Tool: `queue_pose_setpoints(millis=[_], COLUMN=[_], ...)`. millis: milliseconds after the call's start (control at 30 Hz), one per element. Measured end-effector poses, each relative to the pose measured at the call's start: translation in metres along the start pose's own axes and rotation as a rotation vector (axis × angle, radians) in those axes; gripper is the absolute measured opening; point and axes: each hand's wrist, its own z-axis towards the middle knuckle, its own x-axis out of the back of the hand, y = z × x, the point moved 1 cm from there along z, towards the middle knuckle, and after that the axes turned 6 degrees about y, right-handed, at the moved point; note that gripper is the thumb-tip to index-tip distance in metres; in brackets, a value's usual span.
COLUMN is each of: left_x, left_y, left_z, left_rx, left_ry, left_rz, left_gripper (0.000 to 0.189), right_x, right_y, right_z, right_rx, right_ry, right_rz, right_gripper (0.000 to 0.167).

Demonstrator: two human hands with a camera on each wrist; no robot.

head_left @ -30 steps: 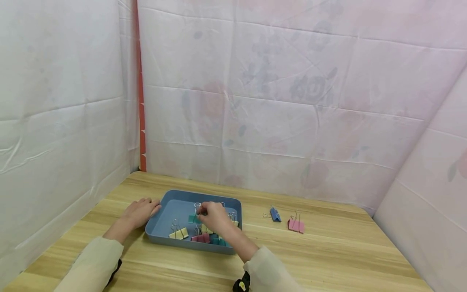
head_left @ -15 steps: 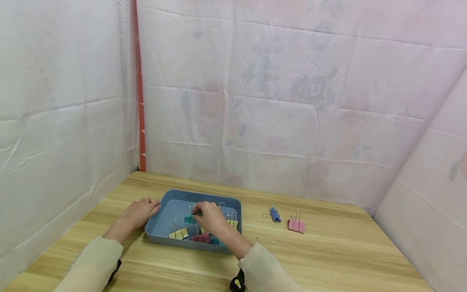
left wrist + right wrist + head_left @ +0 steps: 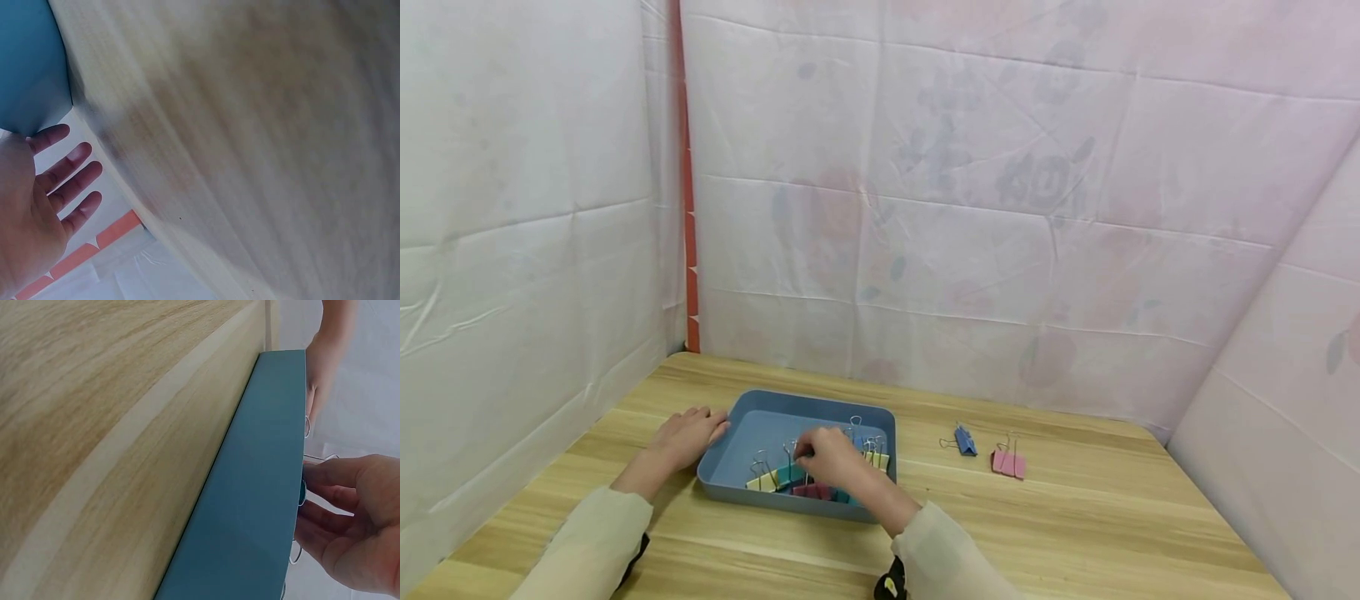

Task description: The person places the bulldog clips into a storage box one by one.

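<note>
The blue tray (image 3: 730, 454) holds several binder clips with wire handles raised. My right hand (image 3: 829, 457) is over the tray's middle, its thumb and fingers pinching a teal binder clip (image 3: 790, 474). In the right wrist view, a bit of that teal clip (image 3: 303, 491) shows between my fingertips, just past the tray wall (image 3: 250, 475). The clip sits low, beside a yellow binder clip (image 3: 763, 482) and a dark pink binder clip (image 3: 812, 492). My left hand (image 3: 688, 435) lies with extended fingers against the tray's left side; the left wrist view shows its fingers spread at the tray's corner.
Right of the tray, a blue binder clip (image 3: 966, 442) and a pink binder clip (image 3: 1008, 463) lie on the wooden table (image 3: 1075, 517). More yellow clips (image 3: 877, 459) crowd the tray's right side. White cloth (image 3: 962, 208) hangs behind and at both sides.
My right hand has moved left and then down toward the near side of the tray, bringing the teal binder clip beside the yellow one. The left hand stays put.
</note>
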Motion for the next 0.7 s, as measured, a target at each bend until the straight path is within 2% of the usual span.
queue_pose_setpoints(millis=[233, 400, 700], left_x=[-0.002, -0.002, -0.001], left_y=[-0.001, -0.001, 0.0], left_z=[-0.001, -0.001, -0.001], left_rx=[0.0, 0.006, 0.011], left_ry=[0.0, -0.003, -0.003], left_rz=[0.006, 0.004, -0.012], left_gripper=[0.027, 0.028, 0.028], right_x=[0.001, 0.005, 0.025], right_y=[0.0, 0.0, 0.002], right_z=[-0.002, -0.003, -0.008], right_rx=[-0.002, -0.006, -0.024], right_ry=[-0.003, 0.006, 0.044], right_rz=[-0.009, -0.008, 0.023], right_gripper=[0.005, 0.009, 0.014])
